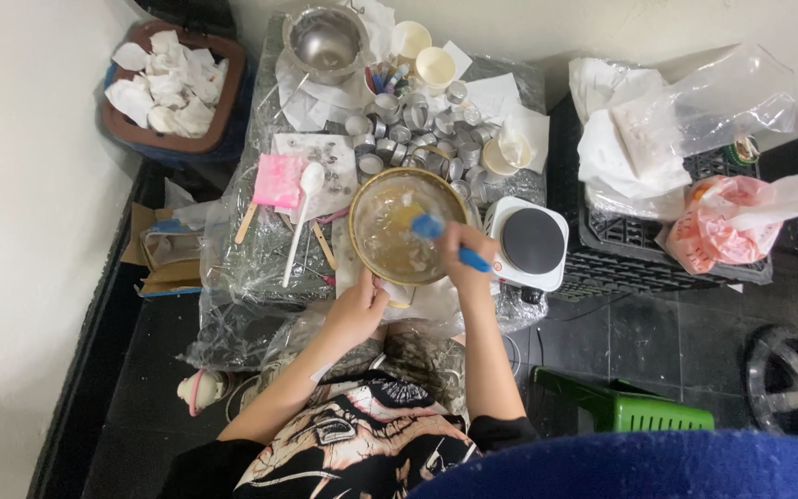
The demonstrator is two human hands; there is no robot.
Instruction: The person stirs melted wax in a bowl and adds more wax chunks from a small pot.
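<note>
A round metal bowl (371, 254) with pale liquid stands on the plastic-covered table (242, 277) in front of me. My right hand (466, 251) grips a blue spatula (429, 227) whose head dips into the bowl. My left hand (359, 308) holds the bowl's near rim. Beyond the bowl lie several small empty metal cups (408, 134).
A small white hot plate (530, 242) sits right of the bowl. A white spoon (299, 217) and pink sheet (279, 180) lie to the left. A steel pot (325, 42), paper cups (436, 66), a bin of tissues (173, 83), a black crate (639, 245) with bags, and a green stool (621, 407) surround.
</note>
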